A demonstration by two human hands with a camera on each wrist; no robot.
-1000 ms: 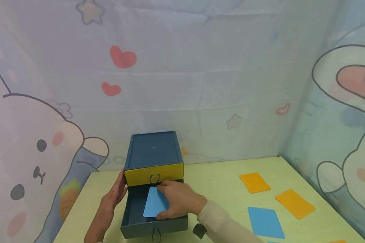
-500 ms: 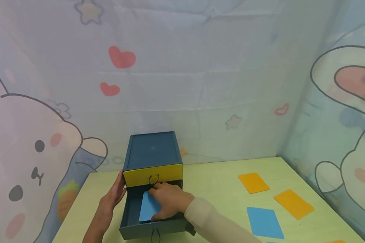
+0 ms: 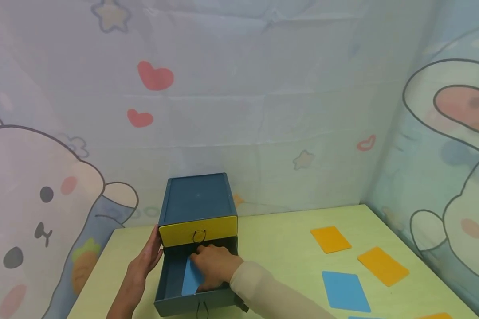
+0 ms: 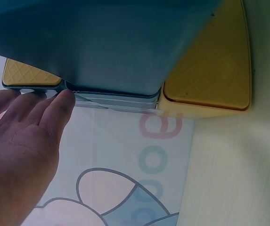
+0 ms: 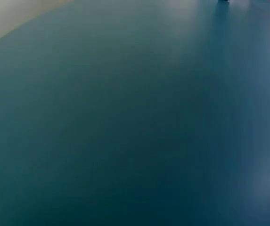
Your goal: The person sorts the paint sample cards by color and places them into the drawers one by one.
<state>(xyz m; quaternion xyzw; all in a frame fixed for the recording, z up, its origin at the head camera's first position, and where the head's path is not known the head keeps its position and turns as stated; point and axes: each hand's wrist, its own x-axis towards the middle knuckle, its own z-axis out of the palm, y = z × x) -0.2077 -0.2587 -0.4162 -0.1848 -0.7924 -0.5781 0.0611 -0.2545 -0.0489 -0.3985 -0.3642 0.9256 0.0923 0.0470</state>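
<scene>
A dark blue drawer box (image 3: 198, 199) with a yellow upper front (image 3: 219, 227) stands on the table. Its lower drawer (image 3: 171, 306) is pulled out. Inside that drawer, my right hand (image 3: 216, 266) holds a blue card (image 3: 190, 280) by its edges, thumb near and fingers far; the hand covers much of the card. My left hand (image 3: 141, 262) rests against the box's left side with its fingers fairly straight. In the left wrist view the left hand (image 4: 24, 146) touches the box's edge with its fingertips. Only a blurred dark blue surface (image 5: 135, 113) fills most of the right wrist view.
On the right of the pale table (image 3: 275, 248) lie two orange cards, one farther back (image 3: 330, 239) and one farther right (image 3: 383, 266). A blue card (image 3: 346, 291) lies nearer, with more card edges at the frame's bottom. A printed curtain (image 3: 243, 110) hangs behind.
My right hand has moved left and slightly nearer with the blue card, deeper into the drawer. The left hand stays against the box. The head view has shifted slightly.
</scene>
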